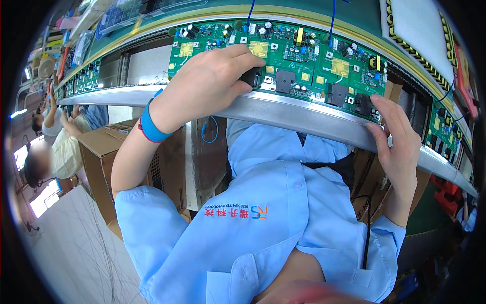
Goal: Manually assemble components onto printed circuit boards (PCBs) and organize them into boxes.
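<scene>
Worn on the head, as the left of two side-by-side fisheye cameras — looks steeply down from the wearer's side of the green circuit board (304, 66), near enough to show its small parts. Takes in the blue shirt (268, 177) this side of the board, bends the metal rail (293, 107) along its near edge — and reaches far past both its ends.

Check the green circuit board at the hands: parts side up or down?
Parts side up: black blocks and silver-topped cylinders stand on the visible face of the green circuit board; its underside is hidden.
</scene>
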`<state>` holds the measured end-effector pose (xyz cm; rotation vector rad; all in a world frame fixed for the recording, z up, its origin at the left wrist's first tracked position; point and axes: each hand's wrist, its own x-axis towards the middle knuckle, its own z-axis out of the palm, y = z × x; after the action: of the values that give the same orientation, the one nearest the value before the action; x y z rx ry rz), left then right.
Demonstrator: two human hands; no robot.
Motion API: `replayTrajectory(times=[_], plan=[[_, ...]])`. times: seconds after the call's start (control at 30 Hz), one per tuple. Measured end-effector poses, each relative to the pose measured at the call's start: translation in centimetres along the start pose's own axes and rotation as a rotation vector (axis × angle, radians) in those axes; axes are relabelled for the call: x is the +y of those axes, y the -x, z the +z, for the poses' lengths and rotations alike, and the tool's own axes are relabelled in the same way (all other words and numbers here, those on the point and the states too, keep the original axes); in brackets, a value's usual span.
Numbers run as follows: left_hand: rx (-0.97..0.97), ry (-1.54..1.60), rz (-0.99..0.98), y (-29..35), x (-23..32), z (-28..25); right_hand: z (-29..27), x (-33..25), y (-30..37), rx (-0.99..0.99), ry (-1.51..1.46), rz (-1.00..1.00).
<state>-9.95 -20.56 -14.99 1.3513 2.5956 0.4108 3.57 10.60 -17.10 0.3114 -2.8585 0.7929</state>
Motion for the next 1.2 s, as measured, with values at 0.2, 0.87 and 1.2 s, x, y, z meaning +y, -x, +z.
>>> replayTrajectory(times=[0.2,0.87,1.2], plan=[[0.017,0.064,0.002,0.0,-0.4,-0.2,0.1,-0.4,-0.3,0.006,0.002,-0.042],[-0.051,0.386,0.131,-4.9,3.4,1.8,5.4,-3.6,-0.3,0.122,-0.004,-0.420],[-0.041,0.496,0.285,-8.6,6.2,4.4,5.6,-4.9,-1.2,-0.139,0.359,-0.244]])
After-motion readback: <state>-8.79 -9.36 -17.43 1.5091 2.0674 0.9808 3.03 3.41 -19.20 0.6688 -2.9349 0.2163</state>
